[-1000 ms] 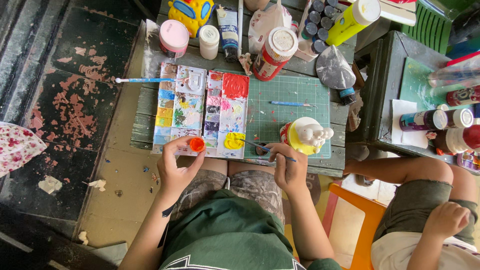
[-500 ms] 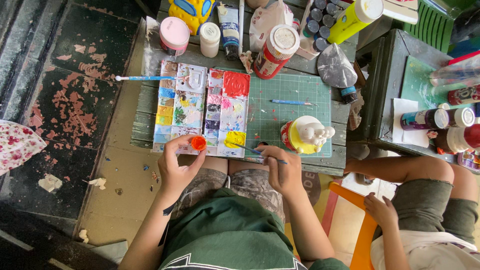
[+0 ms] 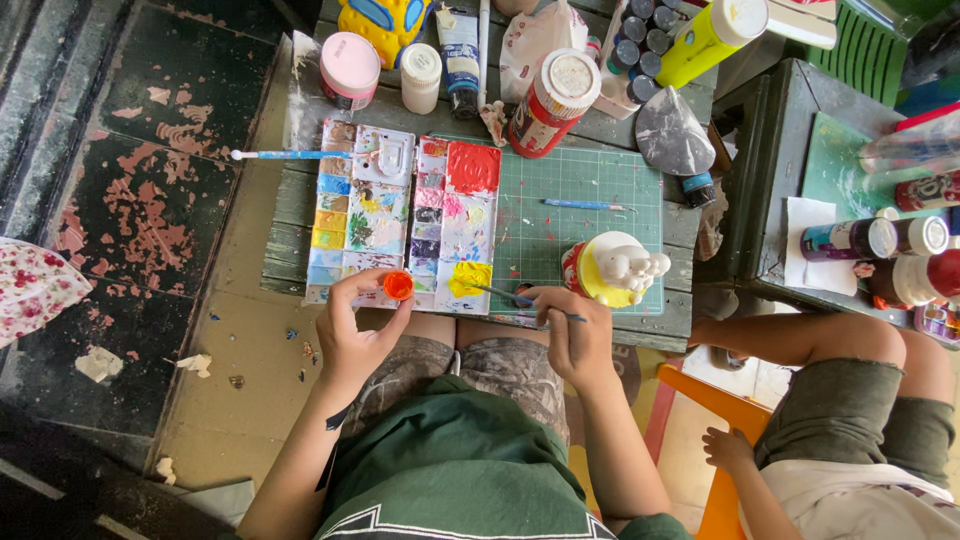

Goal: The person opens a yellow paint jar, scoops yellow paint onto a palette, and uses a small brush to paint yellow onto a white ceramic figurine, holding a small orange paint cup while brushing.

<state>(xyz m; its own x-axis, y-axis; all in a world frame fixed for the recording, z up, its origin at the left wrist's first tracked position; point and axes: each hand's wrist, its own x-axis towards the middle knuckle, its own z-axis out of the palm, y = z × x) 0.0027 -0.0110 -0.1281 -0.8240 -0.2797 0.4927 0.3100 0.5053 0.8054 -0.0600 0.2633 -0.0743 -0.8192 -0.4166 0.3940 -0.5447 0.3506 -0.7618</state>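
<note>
Wooden table (image 3: pixel 290 205), green cutting mat (image 3: pixel 580 185). My left hand (image 3: pixel 352 335) curled, pinching orange paint pot (image 3: pixel 398 286); right hand (image 3: pixel 572 335) grips paintbrush (image 3: pixel 500 292), tip at yellow patch on palette (image 3: pixel 400 215).

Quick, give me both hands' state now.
Left hand: closed around a small orange paint pot.
Right hand: closed on a thin paintbrush.

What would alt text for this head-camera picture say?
Seen from above, a seated person's right hand dips a thin brush into yellow paint on a palette, while the left hand holds a small orange paint pot; a white figurine stands nearby.
</note>
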